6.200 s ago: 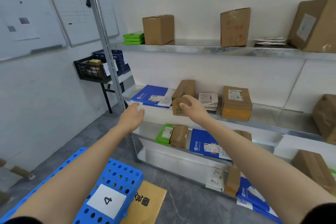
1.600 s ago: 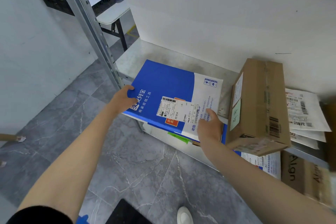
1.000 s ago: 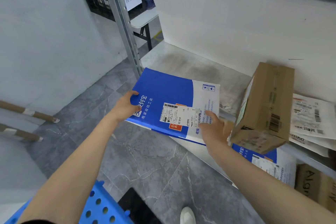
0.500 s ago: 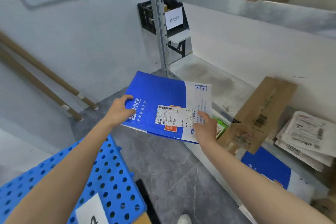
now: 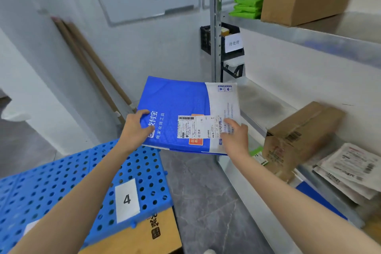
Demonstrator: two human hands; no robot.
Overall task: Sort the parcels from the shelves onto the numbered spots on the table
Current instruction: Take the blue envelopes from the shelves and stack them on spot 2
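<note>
Above the blue table [image 5: 61, 181], both hands (left [image 5: 135, 130], right [image 5: 234, 137]) grip the mailer [image 5: 181, 101].

Bright, even indoor light, soft shadows, strong wide-angle bending.

The white wall [image 5: 132, 51] and the metal shelf [image 5: 309, 37] are evenly lit, and the shelf face shows a pale glare. Under the box [image 5: 296, 138] lies only a weak shadow. The post [image 5: 214, 26] and the arms bend near the edges. The right hand [image 5: 235, 138] and the label [image 5: 198, 126] are a little blurred; small print is not readable.
</note>
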